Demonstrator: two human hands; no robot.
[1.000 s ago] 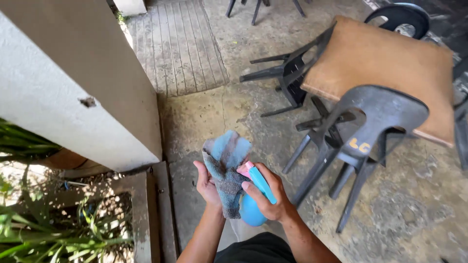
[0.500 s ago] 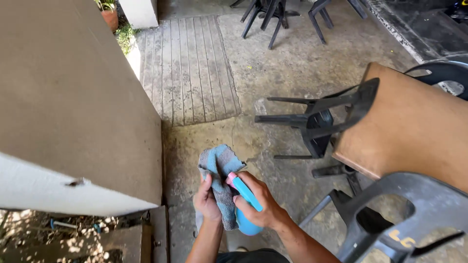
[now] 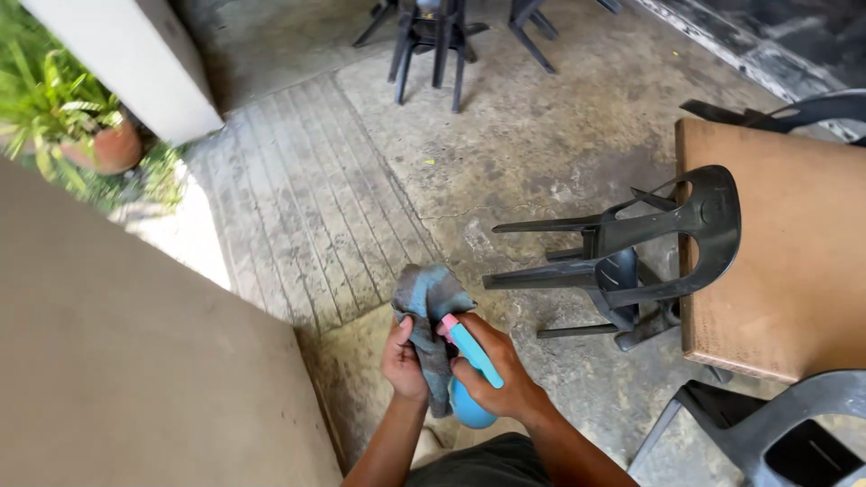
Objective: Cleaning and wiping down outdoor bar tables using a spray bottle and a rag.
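My left hand (image 3: 402, 361) grips a crumpled blue-grey cloth (image 3: 426, 302) that sticks up above my fingers. My right hand (image 3: 494, 372) is wrapped around a blue spray bottle (image 3: 473, 379) with a pink nozzle tip, its trigger head lying against the cloth. Both hands are close together, low in the middle of the head view, above a concrete floor (image 3: 505, 153).
A brown wooden table (image 3: 785, 261) stands at the right with a dark plastic chair (image 3: 640, 261) tipped against its edge. Another chair (image 3: 776, 433) is at the lower right, more chairs (image 3: 433, 36) at the top. A pale wall (image 3: 117, 361) fills the left; a potted plant (image 3: 63, 108) stands upper left.
The view has swung forward and left: the table and tipped chair now sit further right, and the potted plant has come into sight. My hands keep hold of cloth and bottle.
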